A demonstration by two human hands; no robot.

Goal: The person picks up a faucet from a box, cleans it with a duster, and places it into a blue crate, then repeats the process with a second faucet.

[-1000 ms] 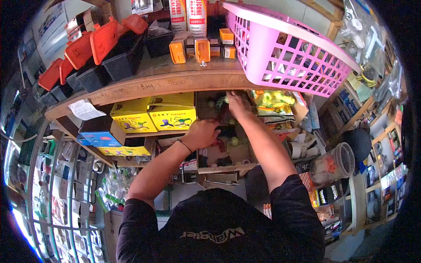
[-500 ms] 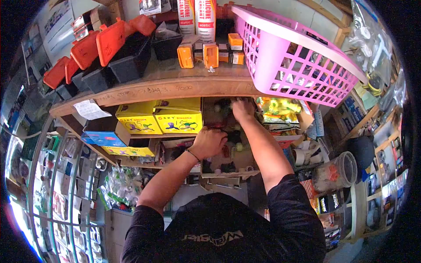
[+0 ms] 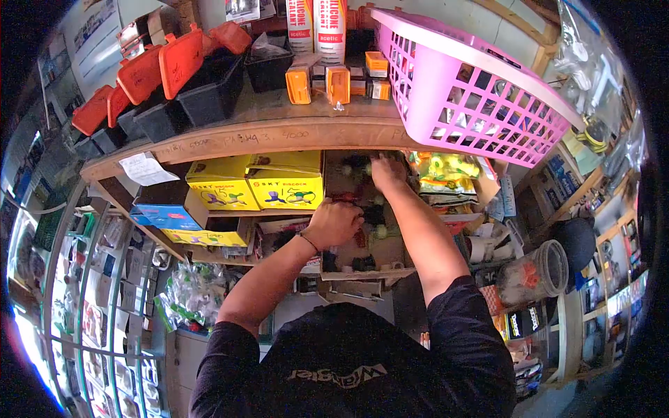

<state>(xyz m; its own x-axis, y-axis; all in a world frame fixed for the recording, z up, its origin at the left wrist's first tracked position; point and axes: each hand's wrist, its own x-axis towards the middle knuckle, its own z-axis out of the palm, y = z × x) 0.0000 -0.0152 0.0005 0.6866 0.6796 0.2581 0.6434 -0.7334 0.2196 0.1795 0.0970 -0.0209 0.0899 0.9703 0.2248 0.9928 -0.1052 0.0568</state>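
An open cardboard box (image 3: 387, 267) filled with small dark, red and pale green parts juts out of the shelf in front of me. My left hand (image 3: 334, 223) lies over its left side with fingers curled inward; whatever sits beneath them is hidden. Deeper in the same box is my right hand (image 3: 387, 173), near its far right corner. Its fingers are lost in shadow among dark parts, so its grip does not show. Left of the box stand yellow cartons (image 3: 286, 184) with printed fronts. On its right lie yellow-green plastic packets (image 3: 446, 173).
A wooden shelf board (image 3: 279, 132) runs above my hands, carrying a pink basket (image 3: 425, 104), sealant tubes (image 3: 329, 31), small orange boxes (image 3: 338, 83) and black bins (image 3: 209, 90) with orange lids. A clear jar (image 3: 533, 272) stands at right; bagged parts (image 3: 198, 296) lie lower left.
The view has shifted slightly. Both hands stay at nearly the same places in the box, and nothing is visibly lifted or put down.
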